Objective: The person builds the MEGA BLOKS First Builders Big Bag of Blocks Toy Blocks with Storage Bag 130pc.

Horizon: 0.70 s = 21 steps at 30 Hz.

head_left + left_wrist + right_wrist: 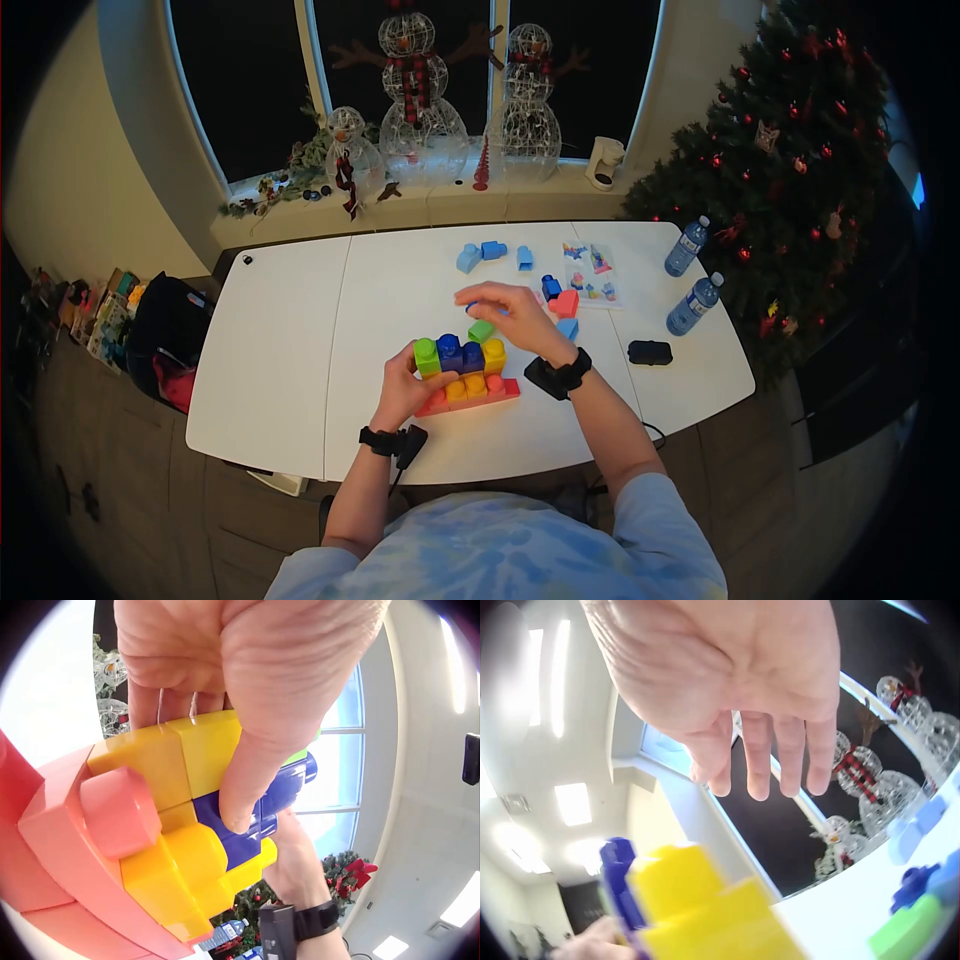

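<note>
Near side of the bench (pixel 270 400): the left hand (pixel 403 388) grips the left end of a block wall (pixel 476 384), thumb on a blue block (pixel 243 856). A green block (pixel 481 331) lies just past it. The right hand (pixel 520 318) is up, fingers (pixel 757 761) straight and free. Far off sit light blue blocks (pixel 468 259).

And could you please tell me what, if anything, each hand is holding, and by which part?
The left hand holds the stacked toy blocks by their left end; the right hand holds nothing.
</note>
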### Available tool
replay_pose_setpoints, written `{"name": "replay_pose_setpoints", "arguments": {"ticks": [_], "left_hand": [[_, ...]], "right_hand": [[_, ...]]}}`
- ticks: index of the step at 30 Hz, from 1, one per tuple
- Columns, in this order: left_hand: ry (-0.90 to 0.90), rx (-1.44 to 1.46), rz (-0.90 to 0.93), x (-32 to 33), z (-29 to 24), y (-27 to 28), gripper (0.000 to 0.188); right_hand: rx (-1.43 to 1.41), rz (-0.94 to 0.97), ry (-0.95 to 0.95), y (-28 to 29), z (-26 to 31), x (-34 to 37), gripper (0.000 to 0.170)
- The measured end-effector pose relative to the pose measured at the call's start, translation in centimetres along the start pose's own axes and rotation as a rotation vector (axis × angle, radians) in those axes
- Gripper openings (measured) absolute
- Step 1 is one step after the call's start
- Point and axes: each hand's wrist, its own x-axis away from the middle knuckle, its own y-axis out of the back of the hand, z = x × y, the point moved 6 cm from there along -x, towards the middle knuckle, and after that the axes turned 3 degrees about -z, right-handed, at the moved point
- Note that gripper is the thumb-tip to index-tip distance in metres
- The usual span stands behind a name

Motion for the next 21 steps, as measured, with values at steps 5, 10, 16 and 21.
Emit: {"name": "replay_pose_setpoints", "arguments": {"ticks": [5, 10, 16, 21], "left_hand": [[0.099, -0.016, -0.050, 0.9, 0.0, 4.0, 0.040], [0.092, -0.049, -0.110, 1.1, 0.6, 6.9, 0.039], [0.113, 0.006, -0.118, 0.7, 1.1, 7.3, 0.037], [0.116, 0.043, -0.109, -0.1, 1.4, 6.5, 0.036]], "right_hand": [[0.434, 0.017, 0.026, 0.5, -6.6, -1.3, 0.040], [0.770, 0.251, -0.151, -3.2, -11.7, -0.8, 0.058], [0.848, 0.237, -0.285, -2.2, -16.1, -0.3, 0.056], [0.957, 0.380, -0.345, 0.7, -12.8, 2.5, 0.056]]}}
